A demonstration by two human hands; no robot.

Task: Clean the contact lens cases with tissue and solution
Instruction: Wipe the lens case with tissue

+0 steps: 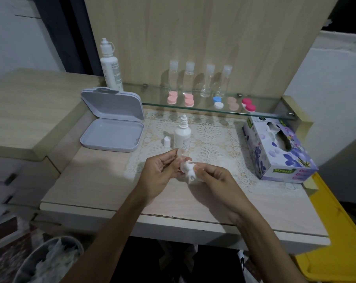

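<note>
Above the lace mat, my left hand [162,171] holds a pale, translucent contact lens case [181,155] between thumb and fingers. My right hand [212,177] pinches a crumpled white tissue [190,172] pressed against the lower cup of that case. Just behind the hands stands a small white solution bottle [182,134], uncapped, with its white cap [167,141] beside it on the left. Several closed lens cases lie on the glass shelf: pink ones [172,98], a blue and white one [218,102], a peach one [232,103] and a red one [248,105].
An open grey plastic box [111,135] lies at the left of the table. A floral tissue box [279,150] sits at the right. A tall white bottle [110,65] and several clear bottles [188,77] stand at the back. A lined bin [50,260] is below left.
</note>
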